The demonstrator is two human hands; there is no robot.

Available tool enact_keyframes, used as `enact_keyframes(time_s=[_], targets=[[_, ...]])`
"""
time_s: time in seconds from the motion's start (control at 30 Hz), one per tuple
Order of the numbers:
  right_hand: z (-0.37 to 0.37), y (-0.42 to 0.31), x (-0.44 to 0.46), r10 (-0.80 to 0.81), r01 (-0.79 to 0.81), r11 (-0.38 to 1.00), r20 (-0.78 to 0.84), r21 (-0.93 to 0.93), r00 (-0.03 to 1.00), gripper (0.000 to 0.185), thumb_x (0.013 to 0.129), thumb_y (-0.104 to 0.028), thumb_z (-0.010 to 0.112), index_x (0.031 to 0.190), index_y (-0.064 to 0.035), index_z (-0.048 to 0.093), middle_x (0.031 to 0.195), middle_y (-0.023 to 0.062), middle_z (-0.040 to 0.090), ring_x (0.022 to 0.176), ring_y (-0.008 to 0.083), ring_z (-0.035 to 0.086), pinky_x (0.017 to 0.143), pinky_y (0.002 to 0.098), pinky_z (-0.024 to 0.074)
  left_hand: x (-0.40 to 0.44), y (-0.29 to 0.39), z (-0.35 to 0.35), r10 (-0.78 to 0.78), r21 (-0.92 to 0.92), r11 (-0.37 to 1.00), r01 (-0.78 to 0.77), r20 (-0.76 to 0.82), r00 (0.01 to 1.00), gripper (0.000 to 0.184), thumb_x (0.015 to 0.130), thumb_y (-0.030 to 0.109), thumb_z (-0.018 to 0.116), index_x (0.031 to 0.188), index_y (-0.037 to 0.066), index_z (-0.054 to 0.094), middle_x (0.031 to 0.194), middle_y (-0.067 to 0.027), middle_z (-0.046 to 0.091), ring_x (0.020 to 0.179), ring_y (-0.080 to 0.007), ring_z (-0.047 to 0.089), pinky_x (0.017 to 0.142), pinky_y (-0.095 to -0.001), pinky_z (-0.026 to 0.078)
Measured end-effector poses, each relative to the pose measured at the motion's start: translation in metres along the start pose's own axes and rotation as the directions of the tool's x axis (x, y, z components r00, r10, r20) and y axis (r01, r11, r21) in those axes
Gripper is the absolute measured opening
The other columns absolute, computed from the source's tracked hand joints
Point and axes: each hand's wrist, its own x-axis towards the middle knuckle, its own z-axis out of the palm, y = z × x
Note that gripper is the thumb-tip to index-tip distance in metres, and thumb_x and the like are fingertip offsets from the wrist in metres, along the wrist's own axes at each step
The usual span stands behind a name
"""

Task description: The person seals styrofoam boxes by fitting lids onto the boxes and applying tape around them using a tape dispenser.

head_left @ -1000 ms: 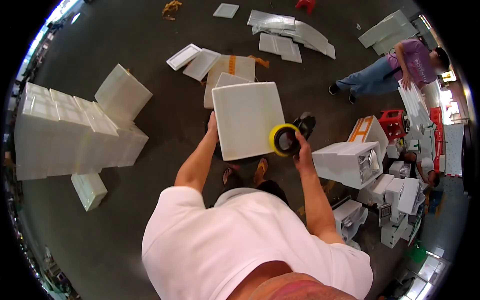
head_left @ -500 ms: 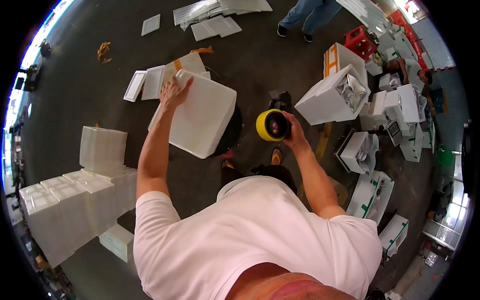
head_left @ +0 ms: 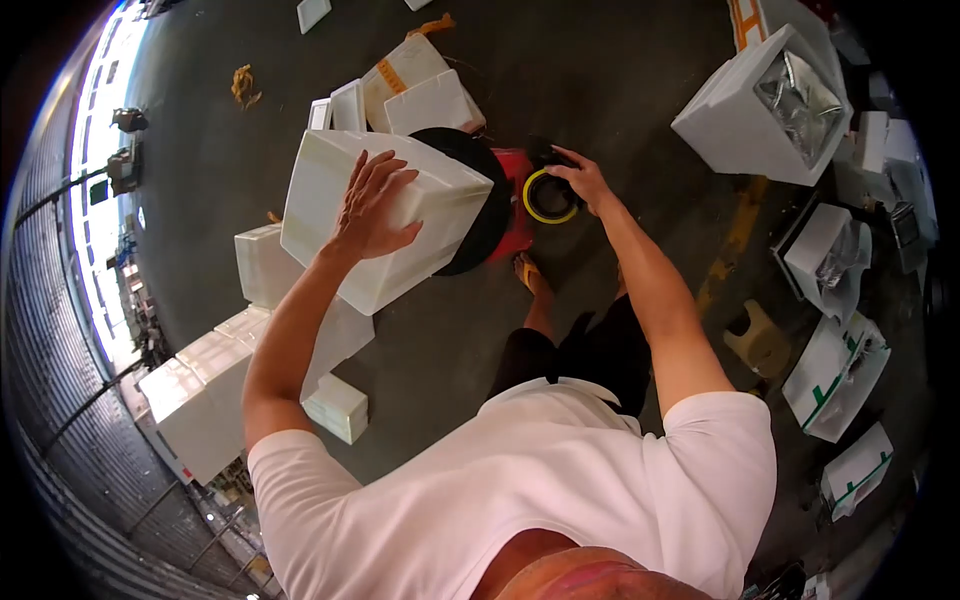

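A white foam box rests tilted at the edge of a round black surface with a red part beside it. My left hand is over the box with its fingers spread, against or just above its side. Right of the red part, my right hand has its fingers on a yellow-rimmed roll of tape. A dark object behind the roll is too blurred to make out.
Stacked white foam boxes stand at the lower left, with a small box beside them. Foam pieces lie beyond the black surface. At the right are an open foil-lined box, more boxes and a beige object.
The foam box has turned and tilted on the black surface, and my left hand has moved from its far edge onto its side. The view has swung left; the other person has left it.
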Motion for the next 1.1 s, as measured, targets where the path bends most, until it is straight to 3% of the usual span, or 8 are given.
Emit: enact_keyframes(time_s=[0.2, 0.3, 0.5, 0.67, 0.77, 0.8, 0.87, 1.1], targets=[[0.029, 0.028, 0.074, -0.037, 0.069, 0.991, 0.262, -0.115, 0.964, 0.051, 0.077, -0.017, 0.077, 0.125, -0.0058, 0.063, 0.106, 0.0096, 0.069, 0.095, 0.0132, 0.063, 0.087, 0.0269, 0.0499, 0.007, 0.0, 0.0, 0.044, -0.007, 0.999, -0.044, 0.039, 0.998, 0.066, 0.059, 0.022, 0.08, 0.118, 0.012, 0.053, 0.125, -0.0116, 0.052, 0.129, -0.0331, 0.042, 0.117, -0.0528, 0.023], [0.058, 0.052, 0.117, -0.205, 0.51, 0.728, 0.564, -0.459, 0.8, 0.056, 0.073, -0.029, 0.079, 0.125, -0.0121, 0.065, 0.132, 0.0189, 0.056, 0.106, 0.0218, 0.062, 0.084, 0.0277, 0.0507, 0.005, -0.007, 0.005, 0.038, -0.017, 0.999, -0.037, 0.032, 0.999, 0.062, 0.058, 0.021, 0.079, 0.115, 0.012, 0.056, 0.121, -0.0112, 0.054, 0.125, -0.0332, 0.045, 0.114, -0.0522, 0.028], [0.03, 0.028, 0.087, 0.135, 0.23, 0.861, 0.64, -0.453, 0.757, 0.057, 0.076, -0.016, 0.077, 0.13, -0.0073, 0.06, 0.126, 0.0138, 0.062, 0.115, 0.0218, 0.057, 0.101, 0.0313, 0.043, 0.016, -0.024, 0.013, -0.202, 0.015, 0.979, 0.204, -0.083, 0.976, 0.054, 0.065, 0.024, 0.077, 0.114, 0.01, 0.058, 0.117, -0.0127, 0.056, 0.115, -0.0345, 0.049, 0.104, -0.0485, 0.035], [0.035, 0.091, 0.019, 0.069, 0.196, 0.909, 0.597, -0.367, 0.799, 0.055, 0.077, -0.014, 0.077, 0.129, -0.0064, 0.06, 0.116, 0.0075, 0.065, 0.108, 0.015, 0.056, 0.099, 0.03, 0.0407, 0.013, -0.118, 0.045, -0.736, 0.014, 0.614, 0.789, -0.35, 0.579, 0.053, 0.082, 0.041, 0.068, 0.121, 0.007, 0.057, 0.123, -0.0143, 0.057, 0.12, -0.0347, 0.048, 0.103, -0.046, 0.034], [0.058, 0.089, 0.05, -0.062, 0.173, 0.966, 0.476, -0.193, 0.877, 0.051, 0.077, -0.009, 0.075, 0.127, -0.0059, 0.062, 0.113, 0.0054, 0.067, 0.1, 0.013, 0.06, 0.092, 0.0291, 0.0456, 0.006, -0.13, 0.035, -0.772, -0.278, 0.544, 0.792, -0.535, 0.343, 0.054, 0.08, 0.042, 0.069, 0.12, 0.008, 0.056, 0.115, -0.0165, 0.059, 0.113, -0.0355, 0.049, 0.1, -0.0473, 0.036], [0.063, 0.083, 0.066, -0.099, 0.203, 0.963, 0.461, -0.18, 0.882, 0.051, 0.078, -0.007, 0.075, 0.127, -0.0058, 0.061, 0.112, 0.0049, 0.067, 0.097, 0.0125, 0.06, 0.09, 0.0282, 0.0472, 0.006, -0.111, 0.035, -0.541, -0.124, 0.733, 0.669, -0.703, 0.463, 0.054, 0.078, 0.037, 0.072, 0.121, 0.008, 0.056, 0.115, -0.0143, 0.059, 0.112, -0.0348, 0.05, 0.1, -0.0461, 0.036], [0.066, 0.077, 0.109, -0.246, 0.39, 0.881, 0.447, -0.267, 0.86, 0.054, 0.078, -0.007, 0.076, 0.129, -0.006, 0.059, 0.111, 0.0054, 0.068, 0.098, 0.0133, 0.061, 0.088, 0.0279, 0.0487, 0.007, -0.068, 0.025, -0.252, -0.133, 0.967, 0.219, -0.36, 0.898, 0.055, 0.075, 0.032, 0.074, 0.122, 0.009, 0.056, 0.112, -0.0129, 0.059, 0.111, -0.034, 0.05, 0.1, -0.0452, 0.036], [0.031, 0.08, 0.042, -0.051, 0.329, 0.883, 0.628, -0.335, 0.777, 0.056, 0.073, -0.016, 0.08, 0.125, -0.0052, 0.063, 0.125, 0.0139, 0.062, 0.117, 0.0214, 0.057, 0.1, 0.0339, 0.0439, 0.017, -0.076, 0.025, -0.533, 0.068, 0.823, 0.564, -0.252, 0.808, 0.057, 0.078, 0.041, 0.069, 0.125, 0.01, 0.056, 0.119, -0.0144, 0.058, 0.115, -0.0341, 0.05, 0.101, -0.0448, 0.037]])
